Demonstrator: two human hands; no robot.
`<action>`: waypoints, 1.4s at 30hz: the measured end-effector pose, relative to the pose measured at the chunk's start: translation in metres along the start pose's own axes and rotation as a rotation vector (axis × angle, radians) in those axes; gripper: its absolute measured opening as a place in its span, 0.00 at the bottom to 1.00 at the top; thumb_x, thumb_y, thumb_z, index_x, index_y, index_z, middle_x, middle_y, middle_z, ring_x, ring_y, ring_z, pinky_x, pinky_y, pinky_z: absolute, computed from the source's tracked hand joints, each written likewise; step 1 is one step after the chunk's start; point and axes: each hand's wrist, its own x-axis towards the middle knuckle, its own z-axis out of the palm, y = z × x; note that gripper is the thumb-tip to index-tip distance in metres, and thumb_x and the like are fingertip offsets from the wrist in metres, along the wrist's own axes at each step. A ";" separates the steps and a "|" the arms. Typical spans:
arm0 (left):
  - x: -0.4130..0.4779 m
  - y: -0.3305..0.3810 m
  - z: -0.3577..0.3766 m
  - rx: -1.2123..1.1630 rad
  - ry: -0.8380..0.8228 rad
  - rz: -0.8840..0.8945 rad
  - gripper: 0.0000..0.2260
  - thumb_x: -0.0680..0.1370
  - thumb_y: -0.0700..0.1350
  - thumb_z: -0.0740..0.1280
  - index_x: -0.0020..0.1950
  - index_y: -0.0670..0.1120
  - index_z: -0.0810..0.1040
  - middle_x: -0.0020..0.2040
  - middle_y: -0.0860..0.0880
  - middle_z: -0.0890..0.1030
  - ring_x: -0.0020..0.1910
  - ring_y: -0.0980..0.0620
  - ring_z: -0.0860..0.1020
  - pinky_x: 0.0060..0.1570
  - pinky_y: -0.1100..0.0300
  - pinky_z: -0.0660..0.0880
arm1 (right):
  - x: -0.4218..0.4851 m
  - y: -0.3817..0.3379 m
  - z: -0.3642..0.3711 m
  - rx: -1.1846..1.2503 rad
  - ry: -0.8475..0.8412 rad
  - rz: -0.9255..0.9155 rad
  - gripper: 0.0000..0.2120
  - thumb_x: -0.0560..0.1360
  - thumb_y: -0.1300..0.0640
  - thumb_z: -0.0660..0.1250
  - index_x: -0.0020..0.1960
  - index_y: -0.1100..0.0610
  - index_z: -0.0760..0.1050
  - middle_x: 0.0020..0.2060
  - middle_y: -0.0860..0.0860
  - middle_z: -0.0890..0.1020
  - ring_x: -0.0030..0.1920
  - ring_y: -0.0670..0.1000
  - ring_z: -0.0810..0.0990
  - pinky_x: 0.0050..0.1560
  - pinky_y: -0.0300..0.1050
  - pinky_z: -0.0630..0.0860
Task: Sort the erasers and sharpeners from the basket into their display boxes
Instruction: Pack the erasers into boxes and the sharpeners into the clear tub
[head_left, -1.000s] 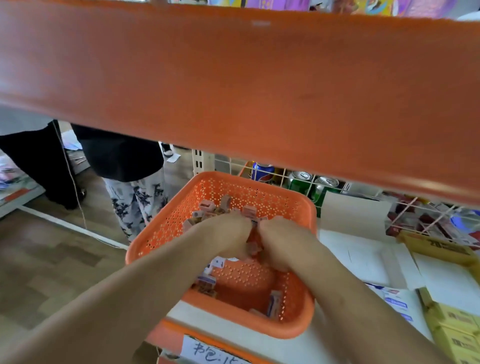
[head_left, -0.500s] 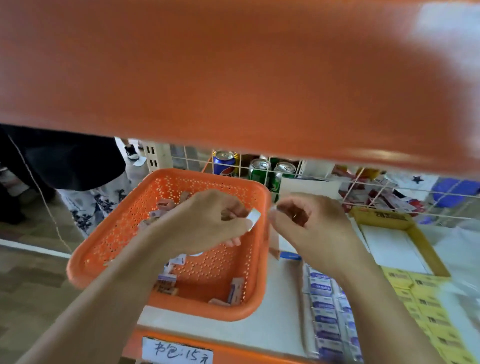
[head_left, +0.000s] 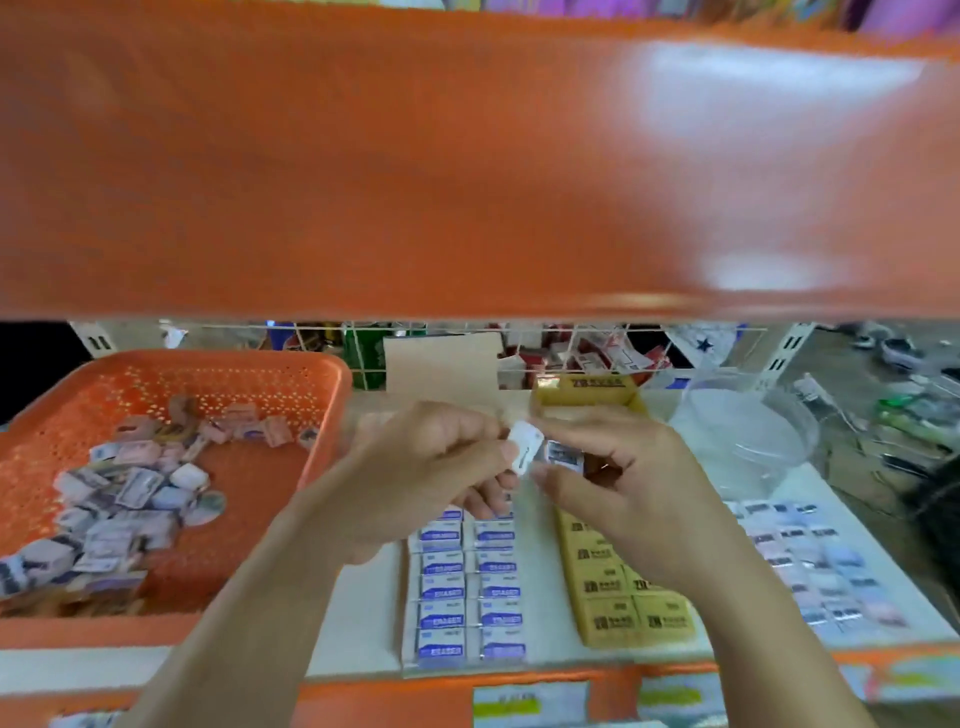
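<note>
Orange shelf board (head_left: 467, 156) overhead, above grip. Clear plastic tub (head_left: 748, 431) just right of grip. Wire grid (head_left: 571, 338) behind; price labels (head_left: 530, 701) below.

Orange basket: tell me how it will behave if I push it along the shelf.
The orange basket is thin perforated plastic, so it is probably light and slightly flexible. Wide and low, it should slide on the white shelf rather than tip. The loose erasers heaped toward its near left would likely shift.
</note>
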 end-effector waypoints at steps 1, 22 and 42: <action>0.005 0.001 0.010 -0.008 0.013 -0.001 0.09 0.80 0.41 0.62 0.49 0.41 0.81 0.40 0.46 0.84 0.38 0.54 0.82 0.38 0.65 0.77 | -0.005 0.007 -0.005 -0.027 0.033 0.012 0.14 0.71 0.52 0.67 0.53 0.36 0.79 0.34 0.50 0.75 0.37 0.48 0.72 0.36 0.42 0.69; 0.070 0.001 0.165 0.006 0.089 -0.094 0.13 0.70 0.40 0.73 0.52 0.53 0.80 0.45 0.51 0.81 0.39 0.48 0.84 0.48 0.46 0.81 | -0.078 0.107 -0.116 -0.235 0.015 0.436 0.07 0.69 0.59 0.73 0.43 0.47 0.80 0.41 0.42 0.80 0.40 0.39 0.77 0.39 0.27 0.70; 0.083 -0.007 0.216 0.361 0.207 -0.095 0.07 0.75 0.47 0.70 0.46 0.59 0.74 0.44 0.60 0.78 0.44 0.63 0.78 0.45 0.67 0.76 | -0.089 0.144 -0.129 -0.319 -0.194 0.468 0.13 0.73 0.54 0.71 0.56 0.46 0.77 0.49 0.43 0.75 0.47 0.42 0.72 0.47 0.32 0.67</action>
